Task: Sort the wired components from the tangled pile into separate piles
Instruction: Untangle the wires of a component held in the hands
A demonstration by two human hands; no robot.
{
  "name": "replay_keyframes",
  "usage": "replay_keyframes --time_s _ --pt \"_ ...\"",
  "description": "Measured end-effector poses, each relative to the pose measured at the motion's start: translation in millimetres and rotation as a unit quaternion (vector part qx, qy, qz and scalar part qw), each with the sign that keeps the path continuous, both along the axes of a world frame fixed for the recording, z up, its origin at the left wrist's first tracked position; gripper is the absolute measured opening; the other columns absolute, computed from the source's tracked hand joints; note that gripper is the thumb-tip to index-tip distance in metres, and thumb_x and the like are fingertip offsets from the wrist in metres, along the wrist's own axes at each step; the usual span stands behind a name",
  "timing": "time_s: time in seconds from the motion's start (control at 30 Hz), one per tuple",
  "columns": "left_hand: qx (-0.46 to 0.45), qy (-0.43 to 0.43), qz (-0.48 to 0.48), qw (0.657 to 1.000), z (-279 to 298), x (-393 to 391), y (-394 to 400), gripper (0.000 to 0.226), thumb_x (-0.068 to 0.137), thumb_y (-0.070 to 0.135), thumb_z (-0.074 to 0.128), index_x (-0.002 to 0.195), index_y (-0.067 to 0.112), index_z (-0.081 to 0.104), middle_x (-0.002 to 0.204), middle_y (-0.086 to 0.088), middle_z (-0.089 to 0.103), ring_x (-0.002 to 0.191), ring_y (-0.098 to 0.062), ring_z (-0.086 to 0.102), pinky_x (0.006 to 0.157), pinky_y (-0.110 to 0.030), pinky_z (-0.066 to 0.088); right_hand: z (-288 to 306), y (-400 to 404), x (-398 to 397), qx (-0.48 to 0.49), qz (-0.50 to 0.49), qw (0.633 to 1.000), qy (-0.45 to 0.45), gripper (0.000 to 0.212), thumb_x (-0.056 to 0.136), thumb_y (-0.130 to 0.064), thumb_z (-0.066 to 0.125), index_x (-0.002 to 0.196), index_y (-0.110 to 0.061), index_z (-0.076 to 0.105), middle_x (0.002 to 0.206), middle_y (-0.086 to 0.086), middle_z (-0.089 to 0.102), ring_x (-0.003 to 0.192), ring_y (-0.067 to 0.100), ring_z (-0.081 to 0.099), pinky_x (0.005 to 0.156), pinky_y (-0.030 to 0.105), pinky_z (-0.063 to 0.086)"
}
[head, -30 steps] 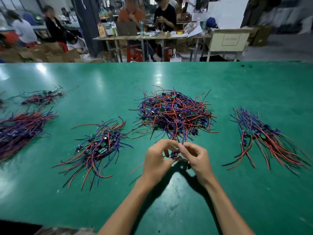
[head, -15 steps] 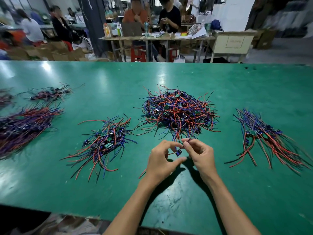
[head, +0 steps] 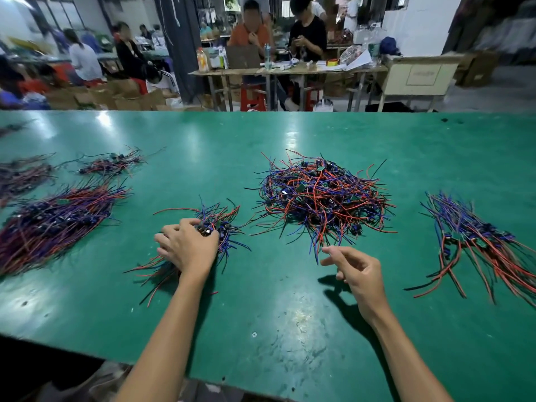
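Two hands working a green table (head: 261,329), tangled pile (head: 322,198) sitting mid-table. Left hand (head: 187,246) rests on the small sorted pile (head: 214,227) just left of the tangle, fingers curled down into the wires; can't tell if it's pinching a piece or only setting one down. Right hand (head: 358,271) hovers just in front of the tangle, fingers loosely spread, holding nothing. Looks like a drop-off step, so next up is probably teasing one component free without dragging its neighbours along

Assembly workshop, probably electronics. Green bench (head: 290,300) carries wire piles (head: 322,195). Seated workers (head: 307,33) at tables; cardboard boxes (head: 116,95) behind, blurred.
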State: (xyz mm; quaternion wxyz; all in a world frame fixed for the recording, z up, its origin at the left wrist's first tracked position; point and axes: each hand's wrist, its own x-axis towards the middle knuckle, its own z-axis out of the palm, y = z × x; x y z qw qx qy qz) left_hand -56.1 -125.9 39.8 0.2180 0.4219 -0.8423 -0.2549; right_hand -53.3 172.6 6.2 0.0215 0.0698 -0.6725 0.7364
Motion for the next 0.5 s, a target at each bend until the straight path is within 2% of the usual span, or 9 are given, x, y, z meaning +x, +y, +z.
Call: replay_keyframes --time_s 0.07,0.13,0.2,0.27,0.33,0.4,0.5 --pt "-0.062 0.036 -0.042 0.997 2 -3 19 0.036 0.079 0.030 0.077 0.113 0.027 0.067 0.126 -0.011 0.052 0.121 -0.033 0.040 0.097 -0.042 0.032 -2 -1 -1 0.004 -0.004 1.000 -0.006 0.023 0.084 -0.037 0.072 0.091 -0.017 0.081 0.079 0.009 0.076 0.057 -0.001 0.059 0.053 0.014 0.046" --pt "-0.095 0.104 -0.164 0.976 9 -12 53 0.020 0.085 0.027 0.070 0.105 0.027 0.071 0.114 -0.003 0.063 0.111 -0.028 0.052 0.092 -0.039 0.040 -3 -1 -4 0.008 -0.011 1.000 -0.007 0.018 0.085 -0.037 0.072 0.086 -0.021 0.082 0.077 0.008 0.076 0.056 0.000 0.060 0.051 0.014 0.046" --pt "-0.018 0.109 -0.286 0.952 16 -26 94 0.011 0.089 0.034 0.067 0.095 0.028 0.075 0.094 0.012 0.071 0.091 -0.012 0.063 0.081 -0.031 0.050 -6 -1 -6 0.027 -0.023 0.999 0.001 0.014 0.089 -0.033 0.071 0.085 -0.025 0.081 0.074 0.007 0.075 0.055 -0.002 0.058 0.051 0.011 0.043" --pt "0.058 0.070 -0.349 0.933 19 -43 131 0.023 0.088 0.050 0.065 0.089 0.029 0.076 0.079 0.018 0.070 0.077 -0.002 0.065 0.069 -0.026 0.051 -10 -1 -9 0.041 -0.033 0.999 0.005 0.017 0.095 -0.026 0.069 0.084 -0.024 0.081 0.071 0.008 0.074 0.051 0.002 0.053 0.049 0.012 0.041" --pt "0.061 0.025 -0.374 0.925 12 -58 160 0.034 0.085 0.060 0.064 0.085 0.028 0.077 0.075 0.015 0.071 0.076 -0.007 0.066 0.071 -0.026 0.053 -13 -1 -11 0.039 -0.037 0.999 -0.003 0.021 0.097 -0.021 0.067 0.082 -0.019 0.080 0.069 0.009 0.073 0.047 0.005 0.051 0.045 0.014 0.041" --pt "0.043 -0.002 -0.376 0.925 3 -67 174 0.032 0.087 0.054 0.066 0.081 0.025 0.078 0.072 0.011 0.071 0.073 -0.011 0.065 0.076 -0.029 0.055 -16 -2 -14 0.047 -0.042 0.998 -0.010 0.023 0.098 -0.020 0.066 0.080 -0.019 0.079 0.068 0.009 0.072 0.048 0.005 0.052 0.045 0.015 0.040" --pt "0.076 0.032 -0.370 0.925 -12 -65 176 0.023 0.088 0.046 0.067 0.080 0.027 0.078 0.075 0.011 0.073 0.072 -0.008 0.064 0.075 -0.029 0.056 -19 -3 -18 0.056 -0.073 0.996 -0.021 0.026 0.101 -0.021 0.061 0.081 -0.022 0.078 0.065 0.009 0.071 0.048 0.006 0.051 0.046 0.018 0.040"
